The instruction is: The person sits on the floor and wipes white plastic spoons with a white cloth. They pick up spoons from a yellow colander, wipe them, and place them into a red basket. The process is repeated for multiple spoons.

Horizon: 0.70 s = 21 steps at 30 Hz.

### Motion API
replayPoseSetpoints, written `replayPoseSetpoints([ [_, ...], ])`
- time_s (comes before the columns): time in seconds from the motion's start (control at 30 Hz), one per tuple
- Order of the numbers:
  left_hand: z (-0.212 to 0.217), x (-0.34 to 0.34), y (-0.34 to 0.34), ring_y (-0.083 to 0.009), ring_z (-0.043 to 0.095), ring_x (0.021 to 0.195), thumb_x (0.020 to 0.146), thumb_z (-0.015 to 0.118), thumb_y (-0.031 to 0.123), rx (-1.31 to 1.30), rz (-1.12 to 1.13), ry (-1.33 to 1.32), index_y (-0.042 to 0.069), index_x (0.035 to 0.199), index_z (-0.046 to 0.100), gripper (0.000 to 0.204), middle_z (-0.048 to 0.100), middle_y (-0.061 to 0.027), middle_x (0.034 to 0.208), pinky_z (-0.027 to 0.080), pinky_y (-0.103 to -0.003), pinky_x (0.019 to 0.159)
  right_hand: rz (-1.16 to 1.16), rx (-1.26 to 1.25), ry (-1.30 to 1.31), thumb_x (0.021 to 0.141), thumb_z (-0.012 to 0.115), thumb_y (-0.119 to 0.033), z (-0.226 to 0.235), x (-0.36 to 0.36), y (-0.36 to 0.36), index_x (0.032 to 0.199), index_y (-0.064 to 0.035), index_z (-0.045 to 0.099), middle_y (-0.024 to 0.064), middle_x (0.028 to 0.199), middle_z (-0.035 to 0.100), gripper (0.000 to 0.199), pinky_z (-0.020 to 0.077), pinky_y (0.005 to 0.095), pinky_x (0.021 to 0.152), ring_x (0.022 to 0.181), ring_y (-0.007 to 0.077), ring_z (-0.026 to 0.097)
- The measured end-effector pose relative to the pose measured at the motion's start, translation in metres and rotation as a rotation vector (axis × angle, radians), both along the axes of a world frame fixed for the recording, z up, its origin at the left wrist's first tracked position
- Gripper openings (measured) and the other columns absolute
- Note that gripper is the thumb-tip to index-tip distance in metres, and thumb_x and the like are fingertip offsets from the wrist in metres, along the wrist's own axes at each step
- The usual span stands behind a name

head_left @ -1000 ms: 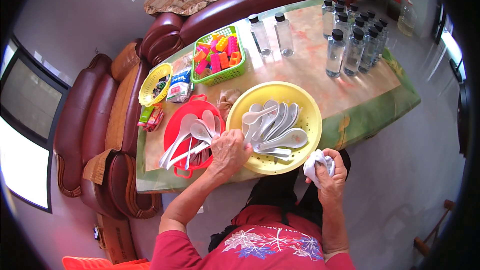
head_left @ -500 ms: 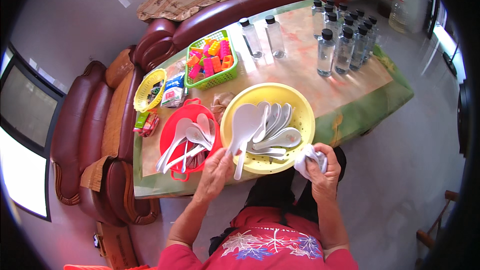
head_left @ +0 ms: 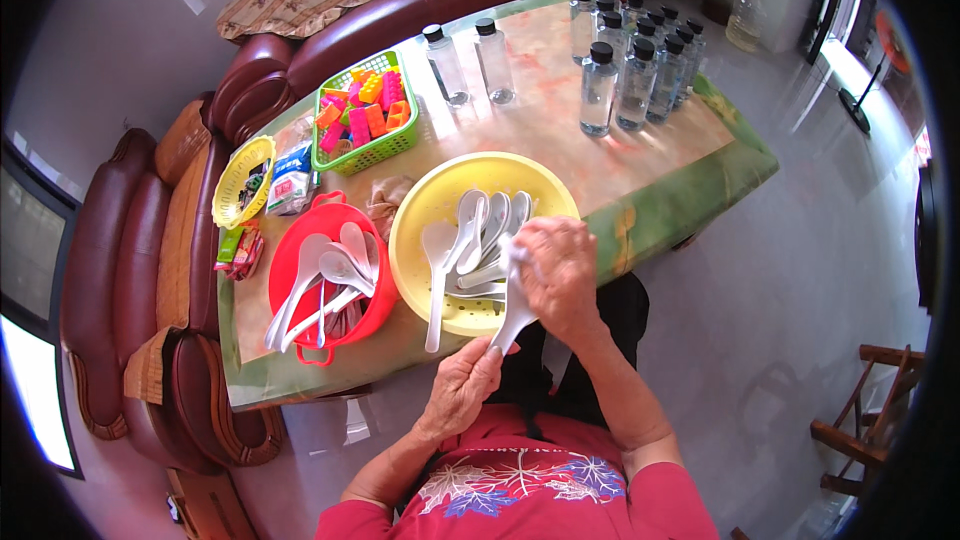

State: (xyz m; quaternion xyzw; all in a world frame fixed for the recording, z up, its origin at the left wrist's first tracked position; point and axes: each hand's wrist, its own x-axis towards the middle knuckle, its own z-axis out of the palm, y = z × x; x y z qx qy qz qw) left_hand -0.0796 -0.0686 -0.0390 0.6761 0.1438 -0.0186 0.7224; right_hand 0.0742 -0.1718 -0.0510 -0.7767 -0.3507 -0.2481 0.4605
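Observation:
My left hand [head_left: 464, 392] grips the handle end of a white rice paddle [head_left: 515, 316], held over the near edge of a yellow colander [head_left: 425, 202]. Wrapped over the paddle's broad end, my right hand [head_left: 562, 275] presses a white cloth [head_left: 517, 253] against it; the fingers hide most of both. Inside the colander lie several white soup spoons [head_left: 496, 223], and a second white paddle [head_left: 437, 258] rests across its left side, handle over the rim. To the left, a red basket [head_left: 288, 252] contains several white spoons and ladles [head_left: 345, 270].
Behind the basket are a green basket [head_left: 372, 155] of colourful toy blocks, a yellow oval basket [head_left: 232, 180] and small packets [head_left: 292, 180]. Several black-capped clear bottles [head_left: 598, 90] stand at the far right of the table [head_left: 680, 195]. Leather sofas [head_left: 150, 240] border the table's left and back.
My right hand has brought the cloth left onto the paddle's broad end. The left hand has shifted right and nearer, tilting the paddle toward the right hand. The view has turned slightly.

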Motion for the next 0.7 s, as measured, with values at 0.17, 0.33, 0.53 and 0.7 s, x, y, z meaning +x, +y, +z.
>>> replayPoseSetpoints([
  [0.17,-0.004,-0.001,-0.002,-0.0019,0.031,0.056,0.099,0.043,0.019,-0.071,0.01,-0.002,-0.002,0.113,0.056,0.028,0.037,0.0073,0.065,0.028,-0.017,0.049,-0.085,0.138,0.094,0.071,0.066,-0.006,-0.017,0.0,0.005,0.099,-0.007,0.06,0.0108,0.104,0.057,0.029,0.0383,0.0394,0.083,0.1,0.0295,0.054],
  [0.33,-0.01,0.002,0.001,-0.0038,0.034,0.056,0.098,0.043,0.017,0.05,0.017,-0.054,0.0,0.115,0.054,0.026,0.037,0.0052,0.065,0.031,-0.02,0.05,0.151,-0.03,0.119,0.071,0.065,-0.006,-0.008,-0.031,-0.005,0.098,-0.0119,0.061,0.0063,0.111,0.058,0.028,0.0273,0.0502,0.1,0.118,0.0278,0.049],
  [0.53,-0.007,0.003,0.0,-0.0062,0.037,0.057,0.098,0.043,0.016,0.254,-0.081,-0.065,0.001,0.115,0.053,0.025,0.039,0.0029,0.065,0.034,-0.023,0.051,0.106,-0.121,0.062,0.072,0.066,-0.008,-0.002,-0.012,-0.007,0.098,-0.0117,0.062,0.0084,0.106,0.059,0.027,0.0373,0.0439,0.091,0.107,0.028,0.053],
  [0.7,-0.011,-0.002,-0.004,-0.0022,0.031,0.052,0.098,0.042,0.016,-0.15,0.006,-0.005,-0.001,0.113,0.055,0.026,0.037,0.006,0.062,0.025,-0.017,0.046,0.113,0.404,0.737,0.085,0.062,-0.009,-0.012,0.01,-0.011,0.101,-0.0042,0.059,0.0097,0.096,0.063,0.017,0.0494,0.0305,0.063,0.077,0.02,0.063],
])
